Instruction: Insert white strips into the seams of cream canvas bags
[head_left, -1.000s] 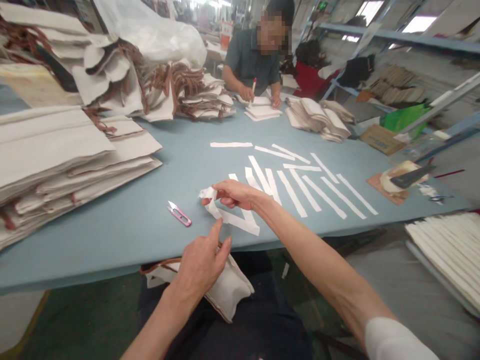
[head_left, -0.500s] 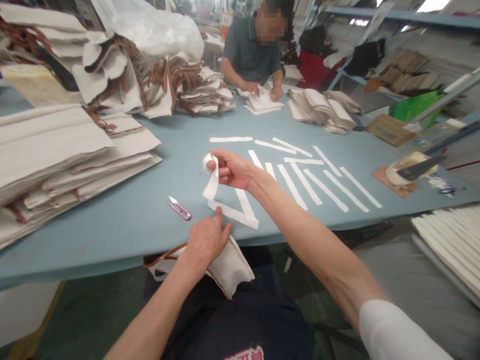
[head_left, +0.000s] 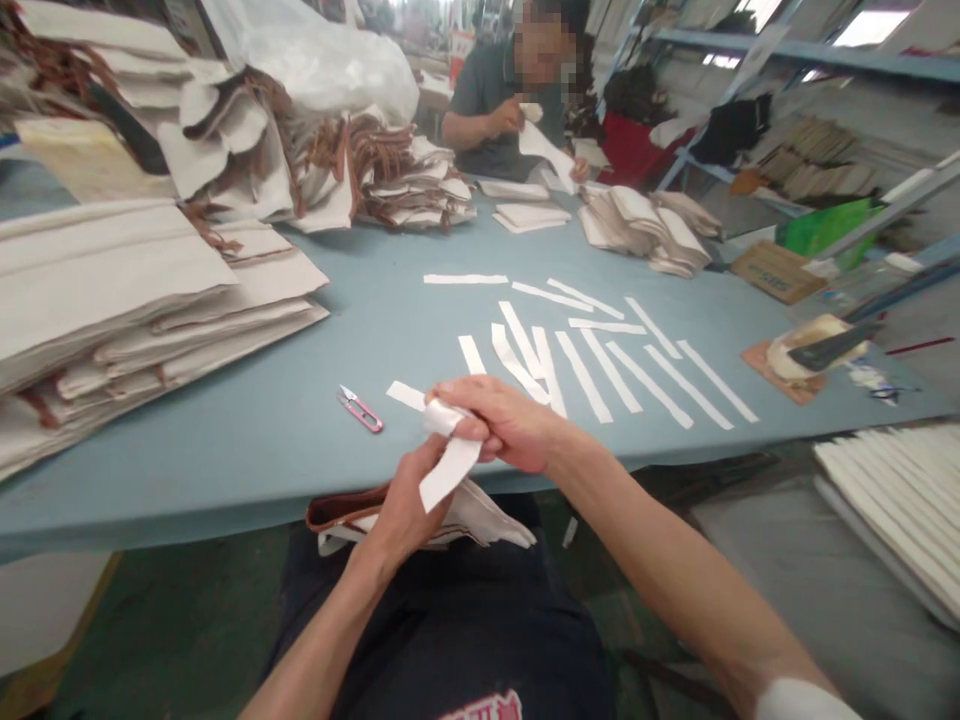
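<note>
My right hand [head_left: 510,425] is closed on a curled white strip [head_left: 450,472] whose free end hangs down toward my left wrist. Just below it, my left hand [head_left: 411,490] is up against the strip and the right fingers; its fingertips are partly hidden. Under my left hand, at the table edge on my lap, lies a cream fabric piece [head_left: 487,515] with brown edging. Pink thread snips [head_left: 361,410] rest on the blue table [head_left: 300,450] to the left. Several white strips [head_left: 585,375] are spread out beyond and to the right of my hands.
Stacked cream fabric pieces [head_left: 112,290] cover the left side, with more bundles [head_left: 405,175] behind. Across the table a person [head_left: 484,100] holds a cream piece near folded stacks [head_left: 645,220]. A cardboard box [head_left: 776,272] and a dark-handled tool [head_left: 832,345] sit at the right.
My right hand has come down and toward me with the strip, meeting my left hand, which has lifted off the long strip's end. The person opposite has raised a cream piece.
</note>
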